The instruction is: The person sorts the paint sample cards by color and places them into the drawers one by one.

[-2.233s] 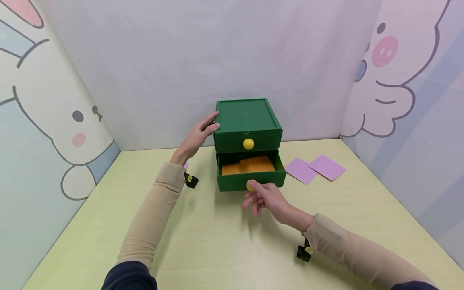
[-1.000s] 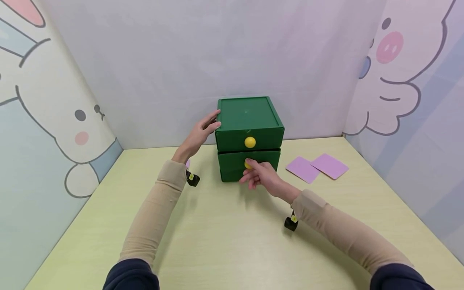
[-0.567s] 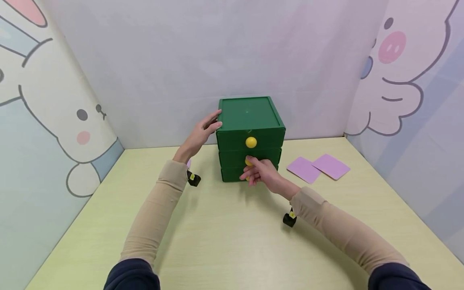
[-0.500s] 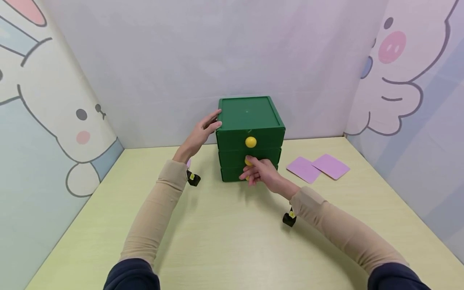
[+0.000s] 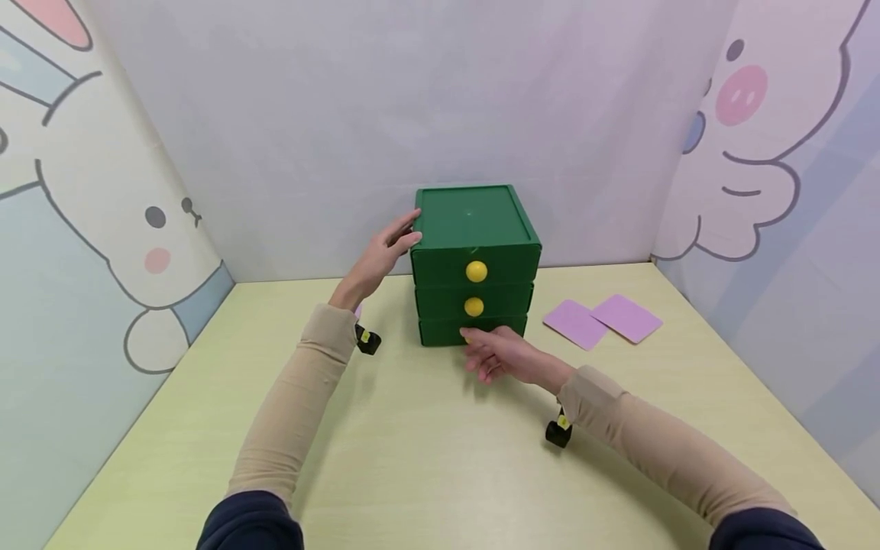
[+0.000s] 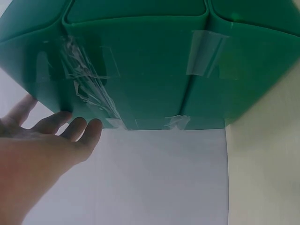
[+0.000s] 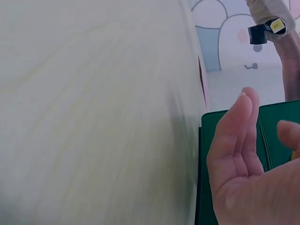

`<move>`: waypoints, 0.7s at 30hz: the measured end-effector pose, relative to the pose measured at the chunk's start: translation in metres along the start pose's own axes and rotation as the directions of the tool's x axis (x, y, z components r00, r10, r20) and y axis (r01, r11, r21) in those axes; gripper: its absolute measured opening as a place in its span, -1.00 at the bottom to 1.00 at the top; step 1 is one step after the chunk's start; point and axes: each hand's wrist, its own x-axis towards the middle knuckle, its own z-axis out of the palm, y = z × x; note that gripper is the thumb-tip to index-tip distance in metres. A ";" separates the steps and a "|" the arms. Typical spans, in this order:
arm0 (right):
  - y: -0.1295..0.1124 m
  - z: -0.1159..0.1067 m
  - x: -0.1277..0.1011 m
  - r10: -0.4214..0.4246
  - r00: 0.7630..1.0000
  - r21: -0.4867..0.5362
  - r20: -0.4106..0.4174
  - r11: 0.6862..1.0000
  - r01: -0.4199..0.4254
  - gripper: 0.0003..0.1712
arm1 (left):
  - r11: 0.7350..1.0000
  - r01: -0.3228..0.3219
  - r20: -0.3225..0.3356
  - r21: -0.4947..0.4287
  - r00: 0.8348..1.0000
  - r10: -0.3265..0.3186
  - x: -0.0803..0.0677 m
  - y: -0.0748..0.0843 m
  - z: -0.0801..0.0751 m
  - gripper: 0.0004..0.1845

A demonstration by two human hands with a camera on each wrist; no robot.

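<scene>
A green set of drawers [image 5: 477, 218] stands against the back wall, its three drawers pushed in. Yellow knobs show on the top drawer [image 5: 445, 266] and middle drawer [image 5: 443, 300]. My left hand [image 5: 374, 260] rests with extended fingers against the cabinet's left side; in the left wrist view its fingertips meet the taped side wall [image 6: 150, 79]. My right hand [image 5: 505, 355] is in front of the bottom drawer [image 5: 440, 333], fingertips by its knob, which is mostly hidden. Its thumb and loosely bent fingers stand apart in the right wrist view.
Two purple cards [image 5: 574, 324] overlap on the table [image 5: 412, 443] to the right of the cabinet. A sliver of another purple piece [image 5: 358, 310] shows behind the left wrist. Printed cartoon walls border both sides.
The middle drawer, pulled out with orange cards inside 2.2 seconds ago, has been pushed in. My right hand has left its knob and moved down to the bottom one. The left hand stays put.
</scene>
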 end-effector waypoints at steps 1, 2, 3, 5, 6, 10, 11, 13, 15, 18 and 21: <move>0.001 0.000 0.000 0.012 1.000 0.014 -0.014 1.000 -0.012 -0.27 | 1.000 -0.004 -0.002 -0.003 1.000 0.004 0.002 -0.003 0.000 -0.37; 0.002 0.000 0.001 0.022 0.999 0.024 -0.028 0.999 -0.021 -0.27 | 1.000 -0.007 -0.004 -0.005 1.000 0.007 0.003 -0.006 -0.001 -0.37; 0.002 0.001 0.001 0.034 0.999 0.035 -0.038 0.999 -0.033 -0.28 | 1.000 -0.008 -0.007 -0.008 1.000 0.008 0.005 -0.009 -0.001 -0.37; 0.003 0.001 0.002 0.054 0.997 0.053 -0.052 0.997 -0.051 -0.30 | 1.000 -0.013 -0.016 -0.014 1.000 0.013 0.008 -0.015 -0.002 -0.39; 0.003 0.001 0.003 0.065 0.996 0.062 -0.057 0.996 -0.061 -0.31 | 1.000 -0.013 -0.021 -0.015 1.000 0.013 0.010 -0.018 -0.002 -0.39; 0.005 0.001 0.007 0.086 0.994 0.089 -0.069 0.993 -0.080 -0.35 | 1.000 -0.020 -0.034 -0.011 0.999 0.020 0.011 -0.022 -0.001 -0.41; 0.005 0.002 0.008 0.090 0.993 0.097 -0.072 0.992 -0.083 -0.36 | 1.000 -0.022 -0.034 -0.009 0.999 0.021 0.011 -0.022 -0.001 -0.41; 0.005 0.002 0.009 0.097 0.992 0.115 -0.076 0.989 -0.088 -0.39 | 1.000 -0.024 -0.035 -0.008 0.999 0.024 0.011 -0.023 -0.001 -0.41; 0.006 0.003 0.011 0.104 0.992 0.137 -0.078 0.986 -0.092 -0.44 | 1.000 -0.025 -0.033 -0.009 0.999 0.024 0.011 -0.023 -0.001 -0.41; 0.007 0.004 0.013 0.109 0.991 0.167 -0.079 0.981 -0.094 -0.50 | 1.000 -0.024 -0.026 -0.015 0.999 0.024 0.010 -0.021 -0.001 -0.41; 0.008 0.004 0.015 0.106 0.992 0.192 -0.073 0.977 -0.090 -0.52 | 1.000 -0.019 -0.016 -0.017 1.000 0.019 0.007 -0.013 -0.001 -0.39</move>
